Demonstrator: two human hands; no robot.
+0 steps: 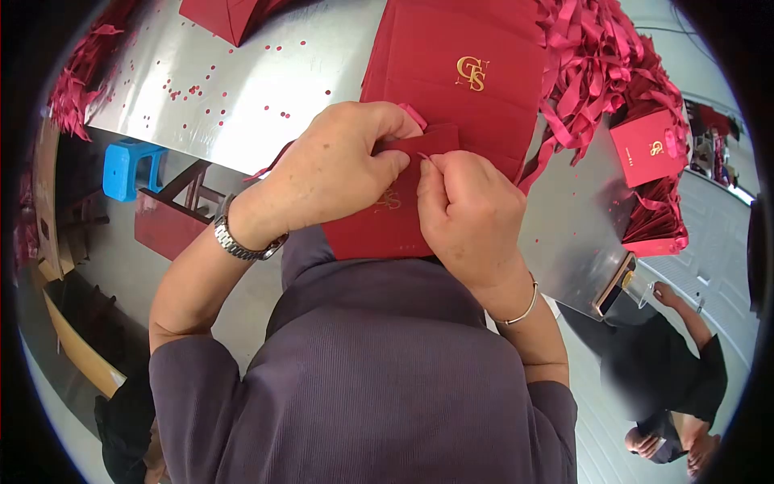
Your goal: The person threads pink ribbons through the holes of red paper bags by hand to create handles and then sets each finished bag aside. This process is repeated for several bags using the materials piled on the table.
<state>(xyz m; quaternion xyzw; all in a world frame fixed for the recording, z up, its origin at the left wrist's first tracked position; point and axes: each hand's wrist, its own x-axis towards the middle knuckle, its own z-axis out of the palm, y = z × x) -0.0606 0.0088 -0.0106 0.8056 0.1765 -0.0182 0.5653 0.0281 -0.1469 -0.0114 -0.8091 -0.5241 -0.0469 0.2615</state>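
Note:
A red paper bag point(363, 234) with a gold print lies at the table edge against my body, its top edge between my hands. My left hand point(343, 161) is closed on that top edge, with a piece of red ribbon point(413, 115) by its fingertips. My right hand point(472, 206) pinches a thin red ribbon end at the bag's upper edge, just right of my left thumb. Beyond both hands lies a stack of larger red bags point(459, 73) with a gold logo.
Red ribbons point(597, 73) heap at the right, beside more red bags point(645, 149) and a phone point(614, 284). Red paper dots dot the metal table point(242, 97). A blue stool point(122, 169) stands left. Co-workers point(669, 363) are at the lower right and lower left.

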